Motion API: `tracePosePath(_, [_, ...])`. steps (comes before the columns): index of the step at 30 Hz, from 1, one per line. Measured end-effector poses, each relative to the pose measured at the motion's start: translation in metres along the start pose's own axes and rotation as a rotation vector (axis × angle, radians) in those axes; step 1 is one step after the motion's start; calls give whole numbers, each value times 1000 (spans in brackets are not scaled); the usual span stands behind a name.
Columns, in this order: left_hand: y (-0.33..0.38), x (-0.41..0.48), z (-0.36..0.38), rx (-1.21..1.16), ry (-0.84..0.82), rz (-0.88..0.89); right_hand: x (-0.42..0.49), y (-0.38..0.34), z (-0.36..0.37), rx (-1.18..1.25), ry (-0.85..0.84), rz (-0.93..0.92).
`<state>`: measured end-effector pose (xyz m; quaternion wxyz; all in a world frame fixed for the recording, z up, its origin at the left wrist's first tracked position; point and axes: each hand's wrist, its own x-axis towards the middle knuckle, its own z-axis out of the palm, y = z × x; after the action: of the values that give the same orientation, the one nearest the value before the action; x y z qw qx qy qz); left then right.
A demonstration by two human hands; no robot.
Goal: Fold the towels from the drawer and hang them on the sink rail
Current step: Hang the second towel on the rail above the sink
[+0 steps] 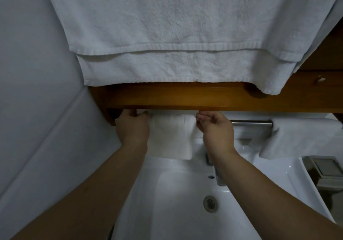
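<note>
A small folded white towel (pixel 172 137) hangs over the metal sink rail (pixel 250 123) under a wooden shelf. My left hand (pixel 132 126) grips the towel's left top edge at the rail. Its right top edge is pinched by the curled fingers of my right hand (pixel 215 128). A second folded white towel (pixel 297 137) hangs further right on the same rail. The rail's left part is hidden behind the towel and my hands.
A large white towel (pixel 185 35) drapes down from above over the wooden shelf (pixel 185 98). The white sink basin (pixel 167 202) with drain (pixel 209 203) lies below, and my right forearm partly hides the tap. White wall at left. A square dish (pixel 324 169) sits at right.
</note>
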<state>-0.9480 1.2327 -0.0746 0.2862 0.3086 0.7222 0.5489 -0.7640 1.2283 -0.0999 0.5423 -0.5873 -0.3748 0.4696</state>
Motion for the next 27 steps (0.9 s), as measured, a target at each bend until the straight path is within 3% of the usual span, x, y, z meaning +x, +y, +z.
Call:
tracePosePath(4, [-7,-24,-3,148,88,165,-9,9,-3,-133,27,-74])
tracePosePath(7, [-22,-43,-2,183,46,320,-12,20,-9,-235,28,-68])
tracePosePath(13, [-57,-55,-1,429,-26,497,-13,36,-7,-387,-207,-9])
tracePosePath(17, [-69,-43,0,541,-63,601,-1,35,-2,-441,-241,8])
tracePosePath(22, [-67,-38,-5,386,140,424,-1,39,-7,-493,-220,11])
tracePosePath(25, [-78,-24,-9,199,117,-72,-3,39,-9,-488,-306,30])
tracePosePath(27, [-82,-16,-12,48,16,-401,-3,42,-8,-522,-374,44])
